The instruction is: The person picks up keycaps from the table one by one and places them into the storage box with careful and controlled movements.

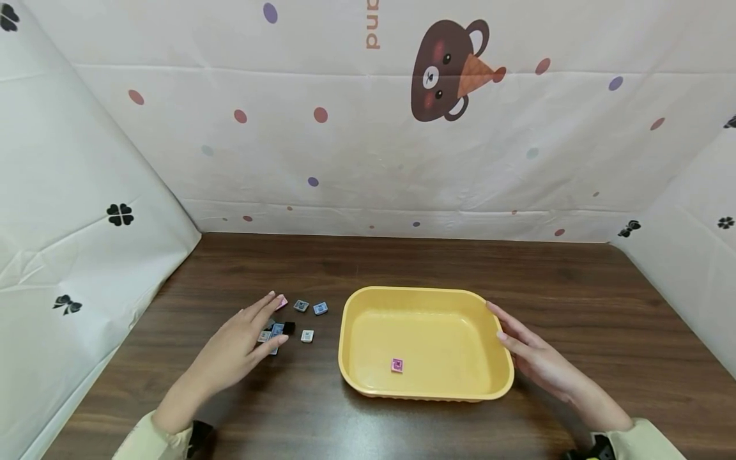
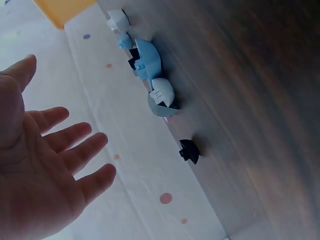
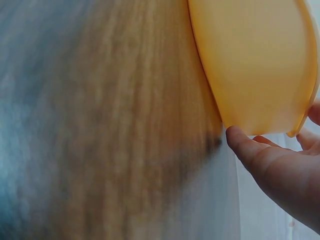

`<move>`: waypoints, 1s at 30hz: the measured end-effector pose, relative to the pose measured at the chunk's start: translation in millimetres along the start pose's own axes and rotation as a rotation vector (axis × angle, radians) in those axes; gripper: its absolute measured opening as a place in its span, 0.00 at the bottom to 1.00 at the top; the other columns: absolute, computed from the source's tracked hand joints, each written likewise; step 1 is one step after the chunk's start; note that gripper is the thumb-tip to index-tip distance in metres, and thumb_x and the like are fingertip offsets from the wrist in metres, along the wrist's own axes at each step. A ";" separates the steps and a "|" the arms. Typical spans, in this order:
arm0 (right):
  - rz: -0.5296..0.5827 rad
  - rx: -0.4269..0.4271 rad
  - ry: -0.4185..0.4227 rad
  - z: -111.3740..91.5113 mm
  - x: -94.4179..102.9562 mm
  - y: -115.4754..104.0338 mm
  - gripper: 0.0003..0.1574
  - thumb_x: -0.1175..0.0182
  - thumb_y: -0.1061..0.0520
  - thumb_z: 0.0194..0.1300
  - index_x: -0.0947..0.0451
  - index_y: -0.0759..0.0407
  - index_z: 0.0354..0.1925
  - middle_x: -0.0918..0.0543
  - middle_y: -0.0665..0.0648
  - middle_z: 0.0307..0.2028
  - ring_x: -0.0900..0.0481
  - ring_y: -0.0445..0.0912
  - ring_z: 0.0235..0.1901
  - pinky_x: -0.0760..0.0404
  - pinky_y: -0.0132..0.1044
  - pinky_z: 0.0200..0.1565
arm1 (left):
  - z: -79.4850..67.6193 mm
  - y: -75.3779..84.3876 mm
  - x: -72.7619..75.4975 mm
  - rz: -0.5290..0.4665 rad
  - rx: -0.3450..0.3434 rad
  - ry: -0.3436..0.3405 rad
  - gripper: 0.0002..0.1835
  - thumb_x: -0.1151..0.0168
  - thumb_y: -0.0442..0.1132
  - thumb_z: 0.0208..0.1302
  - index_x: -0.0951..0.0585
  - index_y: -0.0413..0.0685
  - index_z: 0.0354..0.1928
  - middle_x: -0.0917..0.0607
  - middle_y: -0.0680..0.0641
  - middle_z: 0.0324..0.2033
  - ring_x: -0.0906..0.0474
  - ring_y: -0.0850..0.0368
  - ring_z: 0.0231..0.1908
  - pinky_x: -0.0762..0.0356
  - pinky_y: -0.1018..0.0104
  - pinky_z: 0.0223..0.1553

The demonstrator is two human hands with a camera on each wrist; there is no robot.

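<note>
On the table before you, the tray sits right of the scattered blocks, one block inside it, front-left. Your left hand is over the others, perhaps hiding some; your right hand is at the tray's right side. Behind hangs the sheet.

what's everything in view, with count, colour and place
Wood-grain table: one, dark brown, foreground
Rounded rectangular plastic tray: one, yellow, right of centre
Small square piece: one, pink, inside tray
Loose square pieces: at least eight, blue, white, grey, black, pink, left of tray
Printed sheeting: count unclear, white, behind and beside table
Bear print: one, brown, upper back sheeting
Cut-off lettering: one, orange, top edge
Round dots: many, red, purple, pale blue, same sheeting
Clover prints: six, black, toward sides
Sleeves: two, pale green, bottom edge
Wrist devices: two, mostly black, at cuffs
Left hand: one, bare, over loose pieces
Right hand: one, bare, at tray's right end
</note>
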State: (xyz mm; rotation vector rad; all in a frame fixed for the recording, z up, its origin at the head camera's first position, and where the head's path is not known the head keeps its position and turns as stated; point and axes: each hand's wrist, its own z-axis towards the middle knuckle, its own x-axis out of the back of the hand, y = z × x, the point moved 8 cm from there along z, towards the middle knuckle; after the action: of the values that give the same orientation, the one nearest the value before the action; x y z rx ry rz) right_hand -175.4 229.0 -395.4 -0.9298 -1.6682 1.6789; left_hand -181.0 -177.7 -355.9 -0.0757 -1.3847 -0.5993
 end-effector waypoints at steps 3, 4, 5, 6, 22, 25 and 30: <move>0.011 0.009 -0.008 -0.1 -0.3 -0.6 0.34 0.67 0.62 0.73 0.66 0.53 0.71 0.52 0.44 0.65 0.41 0.28 0.59 0.33 0.26 0.54 | -0.6 -4.0 0.1 -0.058 0.018 -0.001 0.34 0.48 0.54 0.64 0.38 0.40 0.65 0.36 0.37 0.63 0.39 0.40 0.61 0.38 0.44 0.56; 0.014 0.006 -0.007 -0.2 -0.3 -0.5 0.34 0.67 0.62 0.73 0.66 0.53 0.71 0.52 0.44 0.65 0.41 0.28 0.59 0.33 0.26 0.54 | -0.8 -5.6 -0.2 -0.077 0.026 -0.004 0.34 0.48 0.53 0.64 0.39 0.40 0.65 0.36 0.37 0.62 0.39 0.40 0.61 0.38 0.44 0.56; 0.017 0.007 -0.007 -0.2 -0.4 -0.6 0.34 0.67 0.62 0.73 0.66 0.53 0.71 0.52 0.44 0.65 0.41 0.28 0.59 0.33 0.27 0.54 | -0.7 -7.2 -0.6 -0.100 0.036 -0.011 0.33 0.48 0.52 0.65 0.39 0.40 0.65 0.36 0.37 0.62 0.39 0.40 0.61 0.38 0.44 0.56; 0.018 0.003 -0.006 -0.2 -0.5 -0.4 0.34 0.67 0.62 0.73 0.67 0.53 0.71 0.52 0.44 0.64 0.40 0.28 0.59 0.33 0.27 0.54 | -0.9 -8.9 -0.9 -0.123 0.048 -0.020 0.33 0.48 0.52 0.65 0.40 0.41 0.66 0.35 0.37 0.62 0.39 0.40 0.61 0.38 0.44 0.56; 0.041 0.019 -0.044 -0.4 -2.7 -2.8 0.34 0.68 0.63 0.73 0.68 0.53 0.71 0.48 0.42 0.63 0.38 0.32 0.59 0.31 0.29 0.54 | 4.6 -28.6 -0.6 -0.405 0.119 -0.074 0.28 0.46 0.43 0.65 0.36 0.36 0.63 0.29 0.35 0.56 0.31 0.36 0.53 0.32 0.43 0.50; 0.042 0.016 -0.045 -0.3 -2.5 -2.7 0.34 0.68 0.63 0.73 0.68 0.53 0.71 0.47 0.42 0.62 0.38 0.32 0.59 0.31 0.29 0.54 | 6.4 -31.8 -2.5 -0.464 0.129 -0.100 0.26 0.46 0.41 0.65 0.35 0.36 0.61 0.28 0.35 0.56 0.30 0.38 0.52 0.29 0.47 0.48; 0.039 -0.003 -0.035 -0.1 -1.9 -1.1 0.34 0.68 0.62 0.74 0.69 0.54 0.71 0.47 0.41 0.62 0.38 0.31 0.59 0.31 0.28 0.54 | 9.1 -38.6 -10.3 -0.509 0.148 -0.161 0.23 0.46 0.40 0.65 0.32 0.37 0.59 0.26 0.37 0.53 0.27 0.44 0.49 0.25 0.60 0.42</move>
State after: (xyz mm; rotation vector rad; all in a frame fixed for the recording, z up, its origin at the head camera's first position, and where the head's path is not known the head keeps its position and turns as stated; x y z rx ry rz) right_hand -174.3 227.6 -394.1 -0.9452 -1.6860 1.7278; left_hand -206.7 -203.4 -374.9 0.3647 -1.6119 -0.9241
